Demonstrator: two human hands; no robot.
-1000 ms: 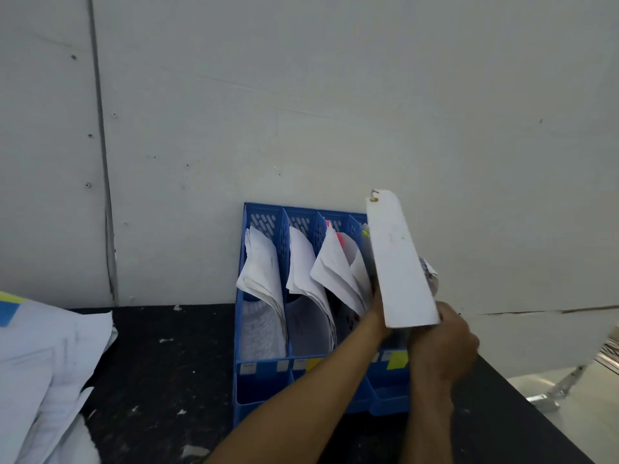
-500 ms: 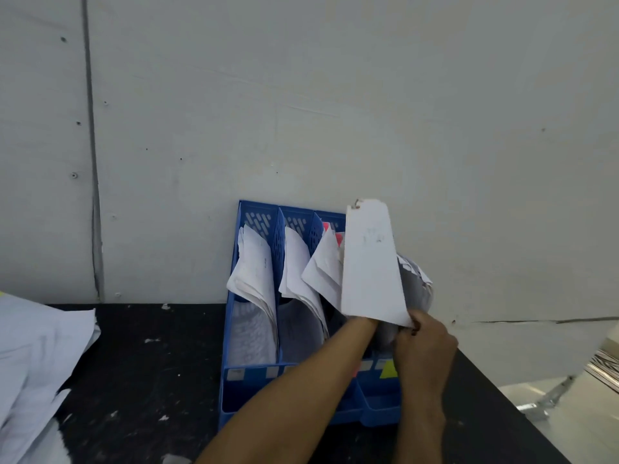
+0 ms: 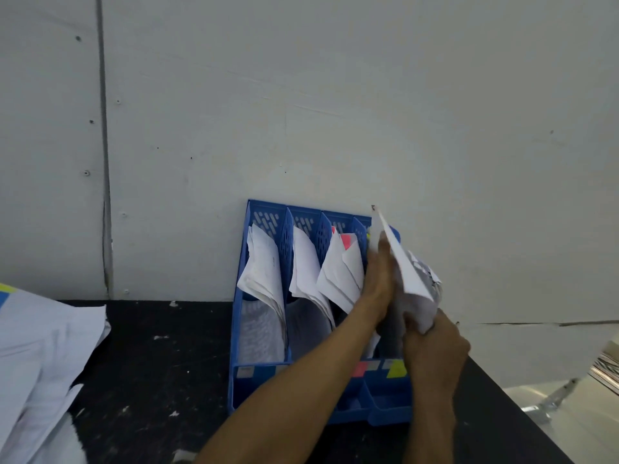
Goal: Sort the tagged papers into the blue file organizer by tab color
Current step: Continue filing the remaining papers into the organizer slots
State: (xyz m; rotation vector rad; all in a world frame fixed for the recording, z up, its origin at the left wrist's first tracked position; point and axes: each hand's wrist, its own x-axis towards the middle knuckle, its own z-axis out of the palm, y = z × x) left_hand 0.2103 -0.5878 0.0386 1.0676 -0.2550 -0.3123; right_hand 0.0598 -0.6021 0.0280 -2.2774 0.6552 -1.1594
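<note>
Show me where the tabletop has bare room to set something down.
Bare black table lies between the loose paper pile and the blue file organizer, plus a narrow strip right of the organizer. Crowded: the rightmost slot, where the left hand and right hand handle a sheaf of papers.

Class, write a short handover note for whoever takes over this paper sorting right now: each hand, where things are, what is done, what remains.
Left hand: open, straight fingers pressed against the held paper.
Right hand: grips that paper's lower end.
The paper is tilted over the rightmost slot of the blue file organizer, above the yellow label, and is not fully in. Its tab is not visible.
Done: the three slots to the left hold papers.
Left: seat this paper, then sort the paper pile at far left.
</note>
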